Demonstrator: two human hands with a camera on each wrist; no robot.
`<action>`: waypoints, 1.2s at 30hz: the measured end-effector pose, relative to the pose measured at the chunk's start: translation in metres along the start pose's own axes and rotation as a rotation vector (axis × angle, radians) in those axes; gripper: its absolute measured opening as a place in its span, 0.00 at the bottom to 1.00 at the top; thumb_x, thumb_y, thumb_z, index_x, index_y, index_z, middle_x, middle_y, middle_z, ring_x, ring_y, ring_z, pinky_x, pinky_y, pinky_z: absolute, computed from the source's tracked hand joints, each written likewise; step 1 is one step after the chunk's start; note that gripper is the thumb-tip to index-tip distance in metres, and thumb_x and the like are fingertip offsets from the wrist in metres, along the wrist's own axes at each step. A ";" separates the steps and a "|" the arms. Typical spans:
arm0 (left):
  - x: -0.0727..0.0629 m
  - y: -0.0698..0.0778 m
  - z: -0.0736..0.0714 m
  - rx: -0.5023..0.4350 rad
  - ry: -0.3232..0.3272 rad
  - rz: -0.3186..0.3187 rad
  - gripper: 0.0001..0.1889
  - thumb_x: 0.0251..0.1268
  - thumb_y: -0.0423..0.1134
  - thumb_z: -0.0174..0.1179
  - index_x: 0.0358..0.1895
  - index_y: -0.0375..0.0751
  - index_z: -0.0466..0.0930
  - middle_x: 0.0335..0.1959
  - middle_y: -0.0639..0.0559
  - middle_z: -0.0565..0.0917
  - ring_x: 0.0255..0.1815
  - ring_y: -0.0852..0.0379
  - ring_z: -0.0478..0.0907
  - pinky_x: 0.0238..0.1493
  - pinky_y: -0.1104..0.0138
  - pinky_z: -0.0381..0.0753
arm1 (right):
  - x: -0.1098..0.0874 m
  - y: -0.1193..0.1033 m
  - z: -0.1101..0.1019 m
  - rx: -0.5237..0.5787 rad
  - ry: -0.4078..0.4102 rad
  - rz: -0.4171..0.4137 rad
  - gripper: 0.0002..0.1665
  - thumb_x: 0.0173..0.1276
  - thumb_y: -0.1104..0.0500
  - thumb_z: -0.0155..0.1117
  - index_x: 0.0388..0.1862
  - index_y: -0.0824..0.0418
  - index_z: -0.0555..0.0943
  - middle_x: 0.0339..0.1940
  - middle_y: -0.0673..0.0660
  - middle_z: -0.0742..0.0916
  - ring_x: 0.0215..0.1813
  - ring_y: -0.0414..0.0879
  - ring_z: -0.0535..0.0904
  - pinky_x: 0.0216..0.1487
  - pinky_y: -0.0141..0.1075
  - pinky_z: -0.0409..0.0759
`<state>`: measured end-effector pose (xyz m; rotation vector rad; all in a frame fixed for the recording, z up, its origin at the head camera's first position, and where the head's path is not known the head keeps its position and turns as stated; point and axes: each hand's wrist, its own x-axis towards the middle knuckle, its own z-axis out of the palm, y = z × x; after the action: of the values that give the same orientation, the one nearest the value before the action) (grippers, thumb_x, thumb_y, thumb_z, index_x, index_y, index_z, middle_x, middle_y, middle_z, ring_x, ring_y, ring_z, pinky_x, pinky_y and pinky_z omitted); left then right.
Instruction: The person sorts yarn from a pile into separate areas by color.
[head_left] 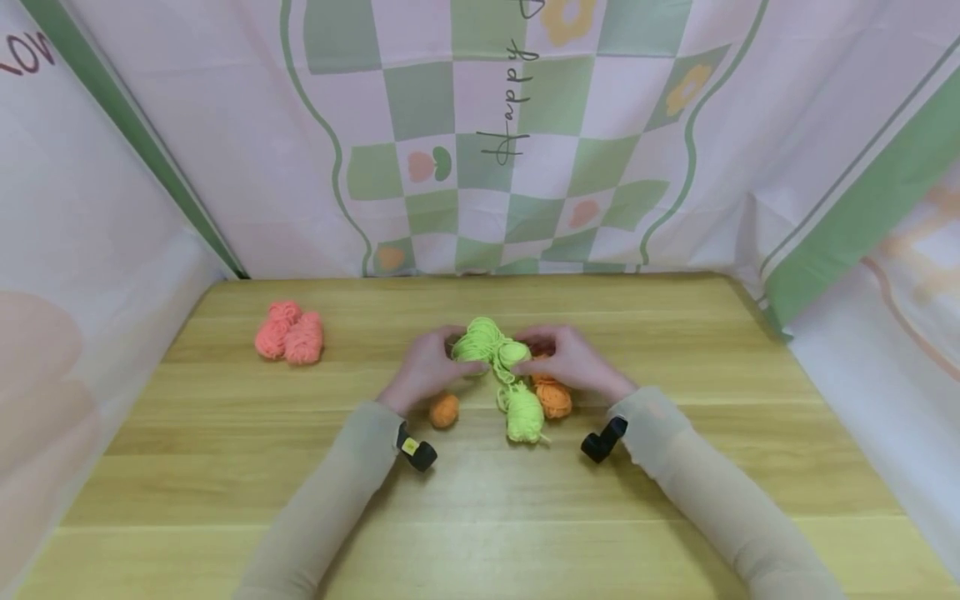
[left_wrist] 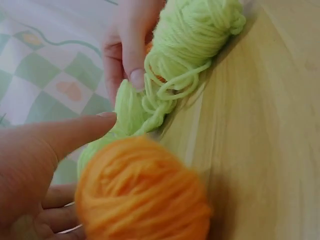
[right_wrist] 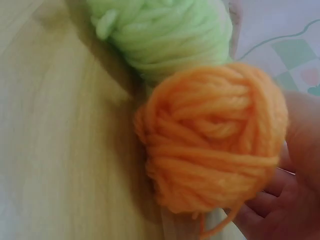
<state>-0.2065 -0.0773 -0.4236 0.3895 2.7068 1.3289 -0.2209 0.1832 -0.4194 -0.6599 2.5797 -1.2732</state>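
In the head view my left hand is at the left side of a loose light-green yarn bundle, thumb in front and fingers partly hidden behind. My right hand holds the bundle's right part, a small green yarn ball, its thumb against the strands. A third green yarn ball lies just nearer on the table. Orange yarn balls sit under and beside my right hand. A single orange yarn ball rests by my left wrist, and it looms large in the left wrist view.
Pink yarn balls are clustered at the table's far left. The wooden table ends at a checked curtain behind, with cloth hanging at both sides. A black wrist camera is strapped to the left wrist.
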 end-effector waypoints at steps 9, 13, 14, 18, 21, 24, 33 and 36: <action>0.003 0.000 0.005 0.011 0.040 0.010 0.30 0.61 0.42 0.74 0.64 0.33 0.78 0.49 0.43 0.84 0.45 0.50 0.78 0.49 0.58 0.80 | 0.002 0.002 0.005 -0.014 0.012 0.020 0.30 0.64 0.53 0.77 0.62 0.63 0.82 0.49 0.56 0.87 0.46 0.49 0.82 0.49 0.42 0.82; 0.002 0.000 0.004 0.003 0.050 0.014 0.27 0.60 0.39 0.74 0.61 0.33 0.81 0.50 0.43 0.85 0.47 0.49 0.80 0.51 0.57 0.80 | 0.002 0.000 0.005 -0.008 0.011 0.020 0.29 0.65 0.53 0.76 0.62 0.64 0.82 0.48 0.56 0.87 0.46 0.49 0.82 0.49 0.43 0.82; 0.002 0.000 0.004 0.000 0.050 0.013 0.26 0.60 0.38 0.74 0.61 0.33 0.81 0.51 0.42 0.85 0.48 0.49 0.81 0.52 0.57 0.80 | 0.002 0.000 0.005 -0.004 0.011 0.015 0.29 0.65 0.54 0.76 0.62 0.64 0.82 0.48 0.57 0.87 0.46 0.49 0.82 0.49 0.43 0.82; 0.002 -0.001 0.004 -0.002 0.051 0.014 0.26 0.59 0.37 0.75 0.60 0.33 0.82 0.52 0.42 0.86 0.49 0.48 0.82 0.54 0.58 0.81 | 0.002 0.001 0.006 0.012 0.017 0.013 0.29 0.66 0.54 0.76 0.62 0.66 0.81 0.48 0.58 0.87 0.46 0.50 0.83 0.50 0.44 0.82; 0.002 -0.002 0.003 -0.002 0.053 0.012 0.25 0.59 0.37 0.75 0.60 0.33 0.82 0.52 0.41 0.86 0.48 0.48 0.83 0.53 0.58 0.82 | 0.002 0.002 0.005 0.022 0.027 0.023 0.30 0.67 0.54 0.75 0.63 0.66 0.81 0.50 0.59 0.87 0.47 0.51 0.83 0.50 0.45 0.82; 0.003 -0.002 0.003 -0.002 0.057 0.008 0.25 0.59 0.36 0.74 0.59 0.33 0.82 0.52 0.42 0.86 0.48 0.48 0.83 0.53 0.59 0.82 | 0.001 0.003 0.004 0.031 0.041 0.036 0.31 0.67 0.53 0.75 0.64 0.66 0.80 0.52 0.59 0.87 0.48 0.51 0.83 0.51 0.46 0.82; 0.005 -0.005 0.004 0.005 0.068 0.008 0.24 0.58 0.36 0.75 0.58 0.33 0.83 0.51 0.42 0.86 0.46 0.49 0.84 0.52 0.59 0.83 | 0.000 0.007 -0.009 0.081 0.098 0.067 0.32 0.66 0.53 0.76 0.65 0.66 0.80 0.52 0.60 0.86 0.50 0.52 0.83 0.54 0.45 0.82; 0.006 -0.005 0.004 -0.003 0.069 0.001 0.25 0.58 0.36 0.75 0.59 0.33 0.83 0.52 0.42 0.86 0.46 0.49 0.84 0.52 0.59 0.83 | -0.001 0.008 -0.016 0.103 0.115 0.085 0.33 0.66 0.52 0.76 0.65 0.65 0.79 0.52 0.61 0.86 0.51 0.54 0.82 0.55 0.46 0.81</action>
<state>-0.2122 -0.0760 -0.4301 0.3510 2.7601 1.3720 -0.2281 0.1993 -0.4163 -0.4654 2.5794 -1.4445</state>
